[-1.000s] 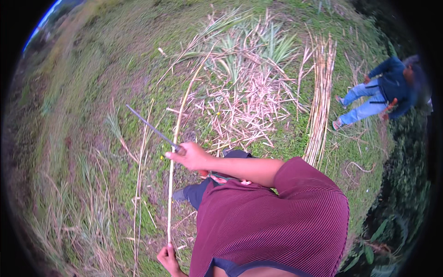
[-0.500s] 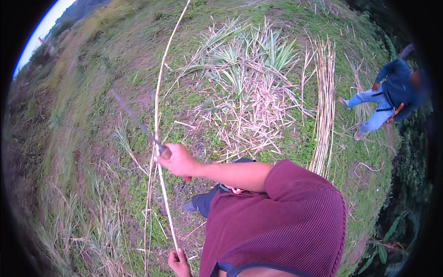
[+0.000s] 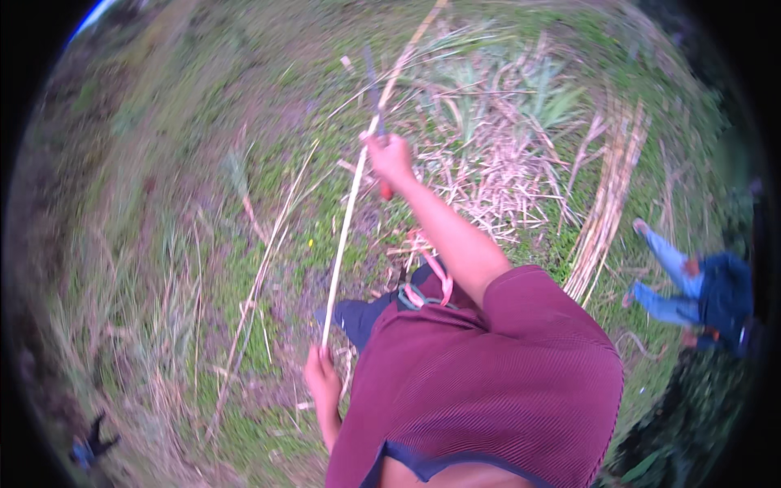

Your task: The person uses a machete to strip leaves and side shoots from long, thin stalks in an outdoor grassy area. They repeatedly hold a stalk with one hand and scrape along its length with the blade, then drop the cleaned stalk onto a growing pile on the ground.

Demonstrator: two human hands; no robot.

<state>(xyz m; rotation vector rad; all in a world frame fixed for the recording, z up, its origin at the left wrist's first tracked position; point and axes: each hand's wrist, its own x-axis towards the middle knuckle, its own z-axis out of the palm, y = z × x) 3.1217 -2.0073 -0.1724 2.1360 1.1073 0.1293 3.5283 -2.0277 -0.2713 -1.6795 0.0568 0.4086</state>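
Observation:
My left hand (image 3: 323,378) is closed around the lower end of a long pale cane stalk (image 3: 345,228), which slants away up and to the right past the top edge. Farther along it, my right hand (image 3: 391,159) grips a machete (image 3: 372,77) with a narrow dark blade. A bit of red handle shows below that fist. The blade runs close against the stalk and crosses it near the hand. Whether my right fingers also touch the stalk, I cannot tell.
Leaves and cut scraps lie in a heap (image 3: 504,163) ahead. To its right is a bundle of long canes (image 3: 606,203). A person in blue jeans (image 3: 671,260) stands at the right; another figure (image 3: 93,447) is far lower left. Dry stalks (image 3: 264,276) lie left.
My right hand has moved away from me along the stalk with the machete. The stalk now leans more to the right, and my left hand is higher in view. The view has also shifted.

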